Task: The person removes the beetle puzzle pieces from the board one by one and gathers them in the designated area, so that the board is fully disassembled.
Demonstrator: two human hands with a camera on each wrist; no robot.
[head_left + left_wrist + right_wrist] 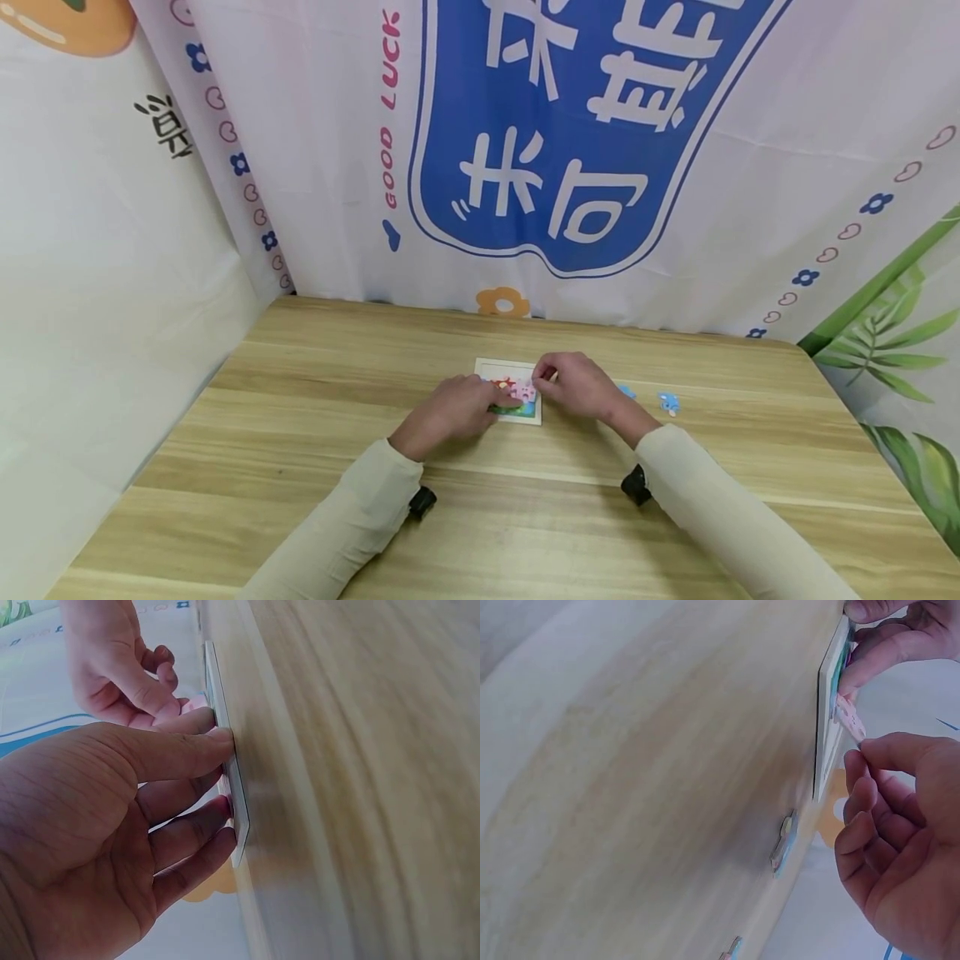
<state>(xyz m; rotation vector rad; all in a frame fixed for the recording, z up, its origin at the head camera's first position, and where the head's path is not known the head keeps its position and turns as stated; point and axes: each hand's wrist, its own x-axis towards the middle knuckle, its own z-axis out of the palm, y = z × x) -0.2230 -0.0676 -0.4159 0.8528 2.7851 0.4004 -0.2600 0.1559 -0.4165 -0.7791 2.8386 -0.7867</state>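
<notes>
A small puzzle board (495, 364) with a pale border and a colourful picture lies on the wooden table. My left hand (459, 404) rests on it from the left, fingers extended over the picture. In the left wrist view the left thumb (180, 755) touches the near edge of the board. Between thumb and forefinger, my right hand (907, 825) pinches the end of a pink puzzle piece (850, 720). That piece is tilted, its other end down at the picture, close to the left fingertips. The left hand hides part of the picture.
Right of the board lie two loose blue puzzle pieces, one (669, 403) farther out and one (627, 391) partly behind the right hand. The wooden table (525, 517) meets a printed cloth (337, 208) along its back edge.
</notes>
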